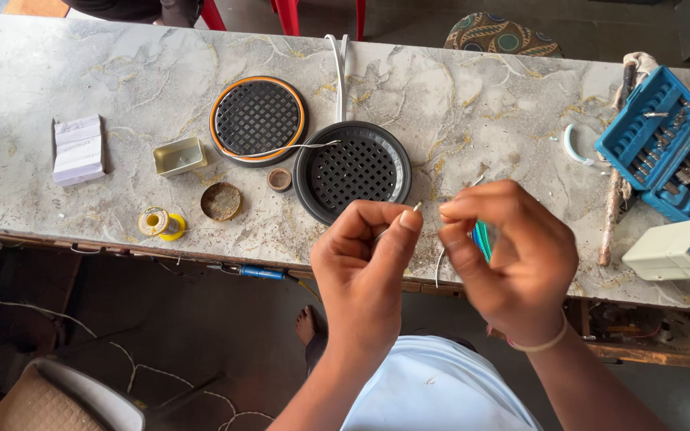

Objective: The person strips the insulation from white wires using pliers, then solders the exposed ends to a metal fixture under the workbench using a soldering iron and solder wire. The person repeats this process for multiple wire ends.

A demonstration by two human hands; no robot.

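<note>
Two bare hands are working close together above the near edge of a marble-patterned table point(473, 104). The left hand point(365, 259) is pinching the end of a thin bare wire point(416, 207) between thumb and forefinger, fingers closed on it. The right hand point(505, 255) is curling shut around a small teal-handled tool point(482, 239), its fingertips meeting the wire. That wire looks very light, springy and easily kinked, so a fingertip pinch near its end suits it best. Behind the hands, two round black grilles point(353, 169) are lying flat beside a blue bit case point(660, 144).
</note>
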